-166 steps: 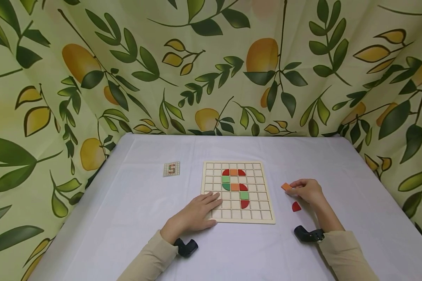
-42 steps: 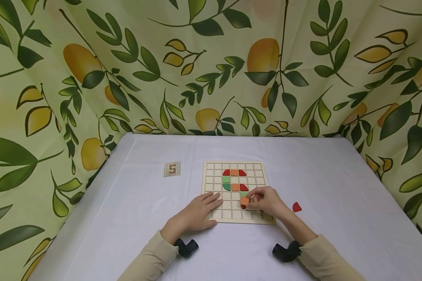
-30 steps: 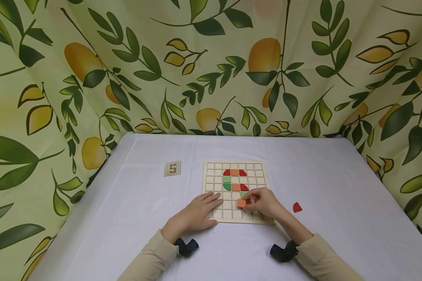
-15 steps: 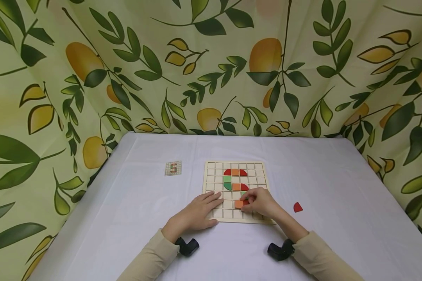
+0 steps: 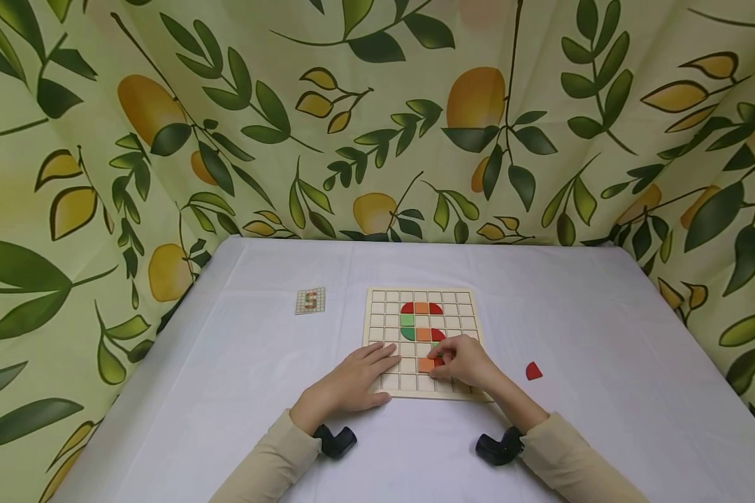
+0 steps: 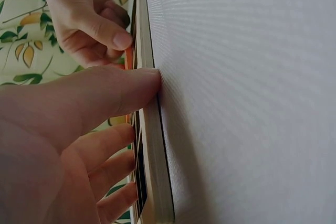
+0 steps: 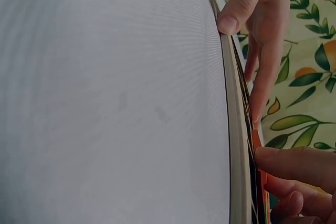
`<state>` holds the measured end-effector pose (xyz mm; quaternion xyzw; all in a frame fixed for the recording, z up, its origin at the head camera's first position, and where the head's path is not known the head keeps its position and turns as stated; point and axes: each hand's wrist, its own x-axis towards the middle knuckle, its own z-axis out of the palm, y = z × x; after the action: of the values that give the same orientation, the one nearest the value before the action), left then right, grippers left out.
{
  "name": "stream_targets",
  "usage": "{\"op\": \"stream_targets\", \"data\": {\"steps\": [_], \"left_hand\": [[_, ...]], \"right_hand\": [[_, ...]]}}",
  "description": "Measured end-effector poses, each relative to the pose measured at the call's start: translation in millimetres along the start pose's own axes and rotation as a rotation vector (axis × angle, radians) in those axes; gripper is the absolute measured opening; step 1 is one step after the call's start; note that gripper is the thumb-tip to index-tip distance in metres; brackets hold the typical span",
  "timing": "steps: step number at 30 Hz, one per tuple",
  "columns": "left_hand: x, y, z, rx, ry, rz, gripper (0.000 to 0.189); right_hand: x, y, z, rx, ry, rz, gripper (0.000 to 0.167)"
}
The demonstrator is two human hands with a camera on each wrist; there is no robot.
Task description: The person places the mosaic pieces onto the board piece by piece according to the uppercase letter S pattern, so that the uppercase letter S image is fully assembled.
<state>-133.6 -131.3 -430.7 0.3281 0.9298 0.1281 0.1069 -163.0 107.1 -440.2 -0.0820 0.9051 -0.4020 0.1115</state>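
A wooden grid board point(image 5: 377, 297) lies on the table, with red, orange and green tiles forming a curved figure in its cells. My left hand point(image 5: 349, 381) rests with extended fingers over the board's lower left part; in the left wrist view its thumb point(image 6: 131, 85) presses the board's side edge. Thumb and fingers of my right hand point(image 5: 468, 363) pinch an orange square tile point(image 5: 426, 365) at a cell in the lower rows. Just right of that tile, a red quarter-round tile point(image 5: 439, 362) is partly hidden by the fingers, as is a green square above it.
One loose red quarter-round tile point(image 5: 533, 371) lies on the white cloth right of the board. A small card point(image 5: 310, 301) printed with a coloured S-shaped grid pattern lies to the left. Behind the table hangs a fruit-and-leaf patterned curtain point(image 5: 377, 140).
My right hand has carried the orange square from the table's right side to the board, then shifted it slightly left and down into a lower cell. The left hand has stayed in place.
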Motion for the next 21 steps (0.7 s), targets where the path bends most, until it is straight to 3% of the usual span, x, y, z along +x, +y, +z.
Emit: {"op": "stream_targets", "data": {"steps": [21], "left_hand": [[1.1,1.6,-0.2,-0.006,-0.009,-0.014,0.061]], "right_hand": [[-1.8,-2.4,-2.1,0.013,0.007,0.019,0.021]]}}
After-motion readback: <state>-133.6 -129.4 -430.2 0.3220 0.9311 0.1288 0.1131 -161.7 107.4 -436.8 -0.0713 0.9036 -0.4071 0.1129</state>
